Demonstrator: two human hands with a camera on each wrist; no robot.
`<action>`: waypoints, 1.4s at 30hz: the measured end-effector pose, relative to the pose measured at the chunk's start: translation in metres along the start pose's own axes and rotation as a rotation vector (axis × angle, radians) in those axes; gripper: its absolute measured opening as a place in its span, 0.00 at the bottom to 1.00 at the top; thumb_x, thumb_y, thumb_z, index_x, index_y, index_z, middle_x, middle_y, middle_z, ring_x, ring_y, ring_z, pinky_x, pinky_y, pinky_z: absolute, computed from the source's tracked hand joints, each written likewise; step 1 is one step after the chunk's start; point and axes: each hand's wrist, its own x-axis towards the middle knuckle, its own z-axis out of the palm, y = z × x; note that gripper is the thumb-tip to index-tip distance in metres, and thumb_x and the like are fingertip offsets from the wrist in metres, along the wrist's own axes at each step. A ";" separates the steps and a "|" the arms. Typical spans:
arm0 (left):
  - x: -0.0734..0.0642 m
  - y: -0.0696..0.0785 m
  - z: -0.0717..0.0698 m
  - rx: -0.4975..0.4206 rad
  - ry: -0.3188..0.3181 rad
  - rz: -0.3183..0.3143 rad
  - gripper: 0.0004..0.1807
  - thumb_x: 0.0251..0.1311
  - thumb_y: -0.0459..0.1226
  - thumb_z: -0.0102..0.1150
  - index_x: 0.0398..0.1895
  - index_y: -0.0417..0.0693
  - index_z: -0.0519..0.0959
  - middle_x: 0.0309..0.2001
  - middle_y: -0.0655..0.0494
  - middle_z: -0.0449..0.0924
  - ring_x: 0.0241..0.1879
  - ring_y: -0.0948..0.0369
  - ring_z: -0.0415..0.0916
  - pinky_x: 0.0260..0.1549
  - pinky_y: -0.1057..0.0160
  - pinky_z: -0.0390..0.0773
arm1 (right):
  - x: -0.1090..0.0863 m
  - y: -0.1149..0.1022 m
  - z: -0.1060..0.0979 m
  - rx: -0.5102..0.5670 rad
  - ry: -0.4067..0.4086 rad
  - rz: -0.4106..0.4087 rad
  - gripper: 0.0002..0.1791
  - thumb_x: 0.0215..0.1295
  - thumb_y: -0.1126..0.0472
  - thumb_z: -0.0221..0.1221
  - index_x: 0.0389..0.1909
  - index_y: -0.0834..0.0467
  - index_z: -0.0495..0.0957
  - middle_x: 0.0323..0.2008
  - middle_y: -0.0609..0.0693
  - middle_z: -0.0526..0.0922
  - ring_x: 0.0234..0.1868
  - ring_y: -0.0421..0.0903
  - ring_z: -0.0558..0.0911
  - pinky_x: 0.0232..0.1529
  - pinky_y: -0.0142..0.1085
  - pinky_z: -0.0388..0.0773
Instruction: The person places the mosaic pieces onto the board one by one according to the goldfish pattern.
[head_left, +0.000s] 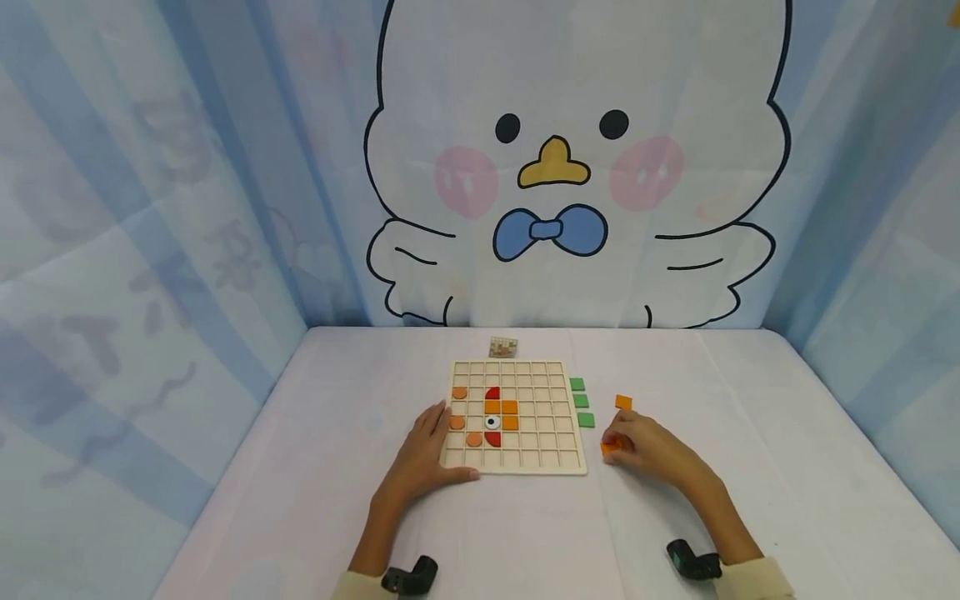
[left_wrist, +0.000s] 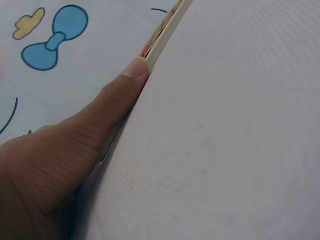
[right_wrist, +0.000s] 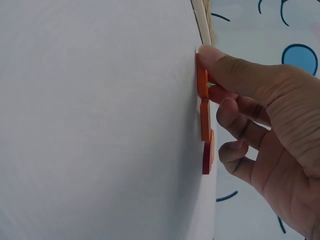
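Note:
The wooden grid board (head_left: 532,471) lies flat on the table. My left hand (head_left: 420,458) rests at its near left corner, fingers along the left edge and thumb (left_wrist: 135,70) against the near edge. Right of the board, my right hand (head_left: 652,442) pinches an orange tile (right_wrist: 202,75) between thumb and fingers, low over the table. Another orange piece (right_wrist: 205,120) and a dark red piece (right_wrist: 207,157) line up beside it in the right wrist view. On the board sit orange squares (head_left: 510,407), orange rounds (head_left: 474,439), red quarter-rounds (head_left: 492,393) and a black-and-white eye tile (head_left: 492,422).
Three green tiles (head_left: 581,401) lie in a column along the board's right edge. A loose orange square (head_left: 624,402) is just beyond my right hand. Behind the board lies a small patterned piece (head_left: 503,347). A cartoon-printed curtain (head_left: 555,275) closes off the table's back.

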 end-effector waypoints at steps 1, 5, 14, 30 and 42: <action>0.000 0.000 0.000 -0.006 -0.002 -0.001 0.66 0.39 0.69 0.68 0.77 0.45 0.52 0.78 0.47 0.48 0.75 0.48 0.49 0.70 0.44 0.60 | 0.000 -0.001 0.000 0.001 -0.010 0.002 0.10 0.54 0.55 0.71 0.35 0.53 0.84 0.33 0.41 0.76 0.33 0.37 0.70 0.34 0.29 0.73; -0.001 -0.001 0.001 -0.004 -0.014 -0.004 0.66 0.39 0.70 0.68 0.77 0.46 0.52 0.78 0.47 0.47 0.75 0.49 0.49 0.70 0.44 0.60 | 0.001 -0.002 0.001 0.002 -0.046 0.006 0.11 0.53 0.57 0.72 0.37 0.55 0.84 0.34 0.41 0.77 0.33 0.36 0.71 0.36 0.30 0.76; -0.002 -0.001 -0.001 -0.009 -0.008 0.003 0.66 0.39 0.70 0.67 0.77 0.45 0.52 0.77 0.46 0.48 0.75 0.48 0.50 0.70 0.45 0.60 | 0.004 -0.002 0.006 -0.010 -0.017 -0.049 0.11 0.54 0.59 0.71 0.38 0.56 0.83 0.32 0.41 0.75 0.31 0.34 0.69 0.33 0.28 0.72; 0.001 -0.002 0.000 0.013 -0.011 0.010 0.67 0.39 0.70 0.67 0.77 0.44 0.51 0.78 0.46 0.47 0.75 0.49 0.49 0.70 0.46 0.60 | 0.007 -0.004 0.002 -0.002 0.014 -0.077 0.09 0.55 0.61 0.70 0.36 0.57 0.82 0.29 0.42 0.73 0.28 0.33 0.67 0.28 0.25 0.69; 0.002 -0.002 0.000 0.010 -0.020 0.005 0.67 0.39 0.70 0.68 0.77 0.44 0.51 0.78 0.46 0.47 0.75 0.49 0.48 0.71 0.46 0.59 | 0.022 -0.021 -0.001 -0.022 0.052 -0.147 0.09 0.55 0.61 0.70 0.36 0.58 0.82 0.30 0.43 0.74 0.28 0.34 0.69 0.27 0.25 0.69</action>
